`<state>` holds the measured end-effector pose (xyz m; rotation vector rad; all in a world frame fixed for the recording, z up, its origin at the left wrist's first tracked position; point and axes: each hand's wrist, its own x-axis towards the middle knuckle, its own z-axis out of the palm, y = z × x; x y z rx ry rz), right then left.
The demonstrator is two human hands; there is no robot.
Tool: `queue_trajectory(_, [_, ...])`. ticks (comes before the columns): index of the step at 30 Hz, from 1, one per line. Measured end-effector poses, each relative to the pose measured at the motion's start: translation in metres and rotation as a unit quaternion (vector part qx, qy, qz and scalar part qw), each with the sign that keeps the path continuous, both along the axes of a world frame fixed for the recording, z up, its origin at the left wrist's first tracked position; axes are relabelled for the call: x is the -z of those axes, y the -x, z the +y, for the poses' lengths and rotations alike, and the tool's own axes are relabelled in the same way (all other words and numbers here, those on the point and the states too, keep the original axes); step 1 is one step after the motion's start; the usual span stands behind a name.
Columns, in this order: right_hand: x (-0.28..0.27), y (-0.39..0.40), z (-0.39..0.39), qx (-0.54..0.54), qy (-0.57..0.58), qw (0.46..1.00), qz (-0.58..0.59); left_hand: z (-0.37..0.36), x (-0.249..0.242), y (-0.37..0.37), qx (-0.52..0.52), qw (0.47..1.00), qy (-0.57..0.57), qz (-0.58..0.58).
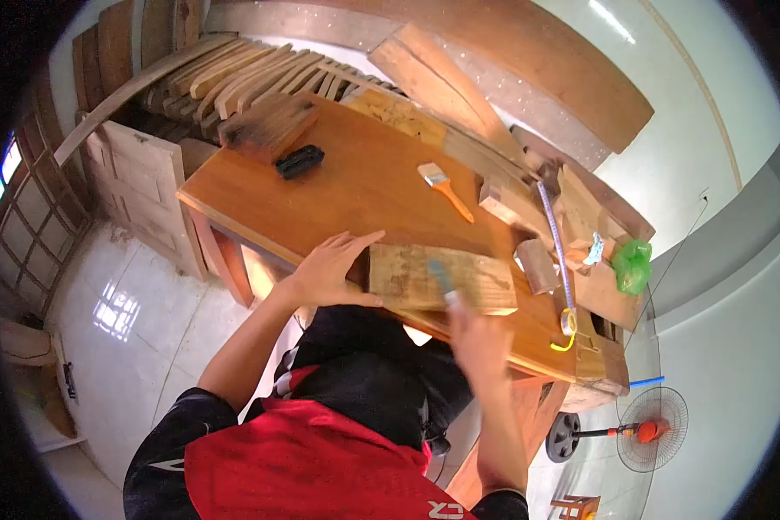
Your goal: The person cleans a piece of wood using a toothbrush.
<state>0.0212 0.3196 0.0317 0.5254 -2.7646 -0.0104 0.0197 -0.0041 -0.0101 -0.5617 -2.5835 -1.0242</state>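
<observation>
A rectangular wooden block [399, 276] lies along the near edge of the brown wooden table [364, 165]. My left hand [325, 273] is at the block's left end, its thumb and fingers spread apart and touching or nearly touching that end. Closed and blurred by motion, my right hand [481, 342] grips a small tool with a blue-green head [440, 275]. The head is over the block's upper face; its exact kind is too smeared to make out. Farther back on the table lies a paintbrush [446, 191] with an orange handle.
A black object [300, 161] sits beside a dark-stained board [269, 126] at the far left. To the right are a tape measure [568, 322] with its blade out, a wood offcut [538, 267] and a green plastic bag [633, 266]. A fan [652, 431] stands at lower right.
</observation>
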Motion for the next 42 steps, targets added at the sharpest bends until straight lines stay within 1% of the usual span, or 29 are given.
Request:
queue_trajectory(2, [-0.004, -0.025, -0.022, -0.108, 0.063, 0.991, -0.040, 0.002, -0.002, -0.003, -0.004, 1.000, -0.002, -0.009])
queue_trajectory(3, [-0.015, -0.029, -0.024, -0.083, 0.051, 0.994, -0.047, 0.002, 0.001, -0.001, -0.002, 1.000, 0.000, -0.008])
queue_trajectory(6, [-0.001, 0.023, 0.013, 0.076, -0.012, 0.997, 0.032, 0.001, -0.001, -0.003, -0.004, 1.000, -0.008, -0.024])
queue_trajectory(7, [-0.005, 0.039, 0.020, 0.106, 0.012, 0.993, 0.048, 0.002, -0.003, -0.003, -0.005, 0.999, -0.014, -0.029])
queue_trajectory(10, [0.002, 0.022, 0.005, 0.110, -0.087, 0.987, 0.075, 0.001, 0.003, 0.002, -0.014, 0.999, 0.014, -0.031])
queue_trajectory(11, [-0.012, 0.002, -0.017, 0.052, -0.004, 0.999, -0.017, 0.001, -0.005, -0.001, -0.004, 0.999, 0.002, -0.054])
queue_trajectory(12, [-0.007, -0.013, -0.023, -0.030, 0.047, 0.998, -0.029, 0.003, -0.004, -0.002, -0.010, 0.999, 0.003, -0.040])
queue_trajectory(14, [-0.016, -0.022, -0.025, -0.038, 0.066, 0.995, -0.065, 0.002, -0.003, -0.002, -0.015, 1.000, 0.016, -0.017])
queue_trajectory(16, [-0.005, 0.016, 0.000, 0.076, 0.087, 0.992, -0.046, 0.002, -0.006, 0.000, -0.025, 0.999, 0.031, -0.033])
queue_trajectory(17, [-0.005, 0.033, 0.013, 0.158, 0.042, 0.986, -0.033, 0.003, -0.004, -0.001, -0.029, 0.998, 0.035, -0.042])
queue_trajectory(18, [-0.006, 0.036, 0.024, 0.115, 0.073, 0.991, 0.017, 0.003, -0.001, -0.004, -0.024, 0.998, 0.044, -0.034])
queue_trajectory(20, [-0.003, 0.015, 0.007, 0.093, 0.017, 0.995, -0.016, 0.003, -0.001, -0.001, -0.027, 0.998, 0.051, -0.007])
queue_trajectory(21, [-0.003, -0.003, -0.010, 0.044, 0.062, 0.997, -0.034, 0.004, -0.009, -0.003, -0.013, 0.999, 0.030, -0.011])
queue_trajectory(22, [0.005, -0.019, -0.019, -0.030, 0.115, 0.993, -0.027, 0.006, -0.010, -0.004, -0.012, 0.999, 0.017, -0.028])
queue_trajectory(24, [-0.005, -0.039, -0.028, -0.037, 0.143, 0.988, -0.042, 0.005, -0.013, -0.003, -0.013, 0.998, 0.003, -0.056])
queue_trajectory(25, [-0.002, -0.033, -0.021, -0.019, 0.167, 0.985, -0.041, 0.004, -0.011, -0.002, -0.016, 0.999, 0.015, -0.046])
queue_trajectory(26, [0.003, -0.026, -0.007, -0.001, 0.190, 0.981, -0.045, 0.004, -0.003, 0.000, -0.019, 0.999, 0.032, -0.010])
queue_trajectory(27, [0.004, -0.017, 0.000, 0.080, 0.128, 0.987, -0.055, 0.006, -0.007, -0.002, -0.024, 0.999, 0.031, -0.019])
queue_trajectory(28, [0.008, -0.016, 0.009, 0.110, 0.133, 0.985, 0.004, 0.007, -0.010, -0.005, -0.027, 0.999, 0.026, -0.028])
queue_trajectory(30, [0.021, -0.032, 0.005, 0.116, 0.138, 0.983, 0.041, 0.004, -0.006, -0.004, -0.018, 0.999, 0.022, -0.026])
queue_trajectory(32, [0.018, -0.059, -0.014, 0.028, 0.230, 0.973, -0.010, 0.005, -0.005, 0.002, -0.010, 1.000, 0.018, -0.020])
queue_trajectory(33, [0.023, -0.066, -0.017, 0.009, 0.268, 0.962, -0.047, 0.005, -0.004, 0.001, -0.010, 1.000, 0.020, -0.019])
queue_trajectory(36, [0.025, -0.047, 0.016, 0.094, 0.196, 0.976, 0.015, 0.002, 0.001, 0.003, -0.017, 0.999, 0.031, -0.018])
queue_trajectory(37, [0.028, -0.033, 0.030, 0.137, 0.220, 0.966, -0.001, 0.001, 0.003, 0.003, -0.021, 0.999, 0.036, -0.020])
queue_trajectory(38, [0.022, -0.027, 0.035, 0.155, 0.214, 0.963, 0.048, 0.001, 0.002, 0.000, -0.019, 0.999, 0.032, -0.025])
queue_trajectory(40, [0.009, -0.036, 0.016, 0.143, 0.106, 0.984, -0.010, 0.003, -0.004, 0.002, -0.007, 0.999, 0.025, -0.030])
queue_trajectory(41, [0.009, -0.046, 0.001, 0.058, 0.146, 0.987, 0.011, 0.000, 0.004, 0.007, 0.004, 0.999, 0.037, 0.011])
queue_trajectory(42, [0.010, -0.056, -0.012, -0.029, 0.187, 0.982, 0.030, 0.003, 0.006, 0.007, 0.005, 0.999, 0.035, 0.006])
